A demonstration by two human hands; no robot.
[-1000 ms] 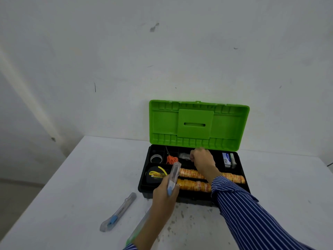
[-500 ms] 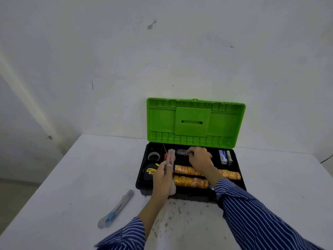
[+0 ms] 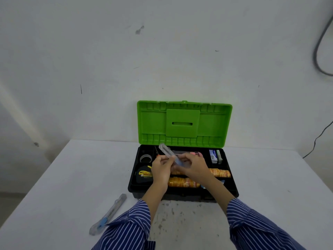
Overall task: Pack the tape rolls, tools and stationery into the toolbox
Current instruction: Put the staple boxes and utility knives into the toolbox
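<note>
Both hands over open black toolbox (image 3: 232,184) with upright green lid (image 3: 183,123). Left hand (image 3: 161,170) grips clear plastic utility knife (image 3: 166,152), slim translucent body tilted up-left, tip above back compartments. Right hand (image 3: 193,166) pinches knife's near end, fingers curled. Inside box: yellow-black tape measure (image 3: 143,175), two rows of orange tape rolls (image 3: 219,173). Second clear knife with blue slider (image 3: 108,214) lies on white table (image 3: 72,177), left of box.
</note>
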